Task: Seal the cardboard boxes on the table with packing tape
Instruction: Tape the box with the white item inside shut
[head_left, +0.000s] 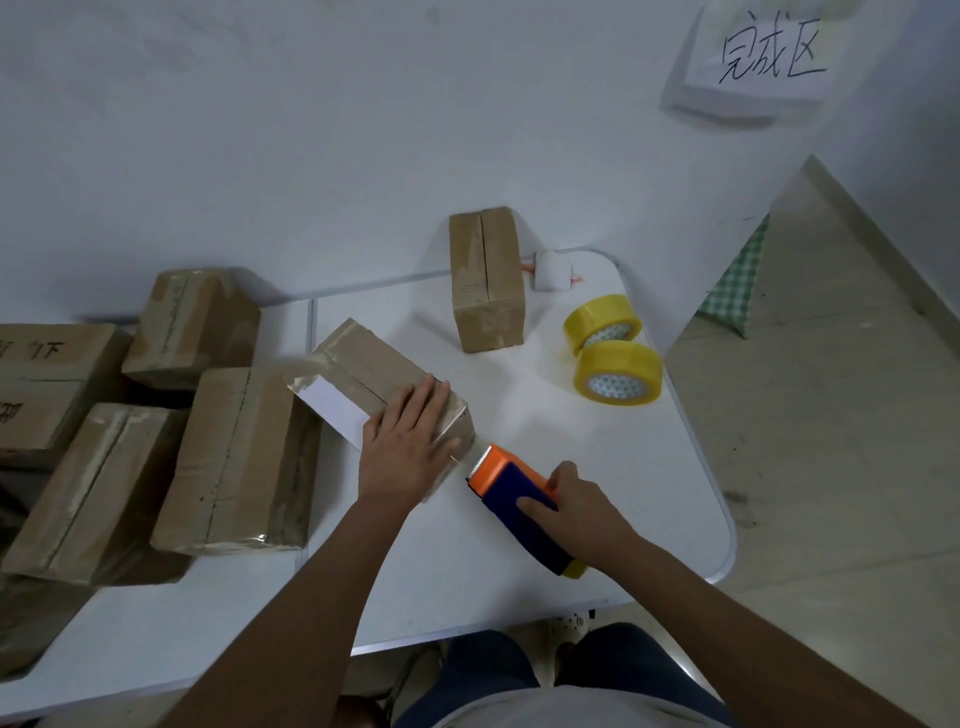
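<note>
Head view, nearest first: the person's right hand (576, 506) grips a handheld tape dispenser (519, 506), fingers curled over its blue body and thumb on the side. The dispenser's orange toothed cutter end points at the near corner of a cardboard box (384, 387), just beside it; a yellow tape roll shows at the dispenser's rear end. A strip of clear tape appears to run from the cutter to the box corner, though it is hard to make out.

The left hand (408, 444) lies flat on top of that box at its near end, fingers straight and together, pressing down and holding nothing. The box sits at an angle near the middle of the white table (649, 493), its flaps closed, glossy tape along the top and a white label on its left side.

To the left, several more cardboard boxes (239, 457) are grouped together, touching or overlapping, most showing tape along their seams.

Farther right, two rolls of yellowish packing tape (618, 371) lie touching each other. Beyond them another box (485, 278) stands on end near the table's far edge, with a small white object (553, 270) just beside it. A paper sign (763, 54) with handwritten characters hangs on the wall.
</note>
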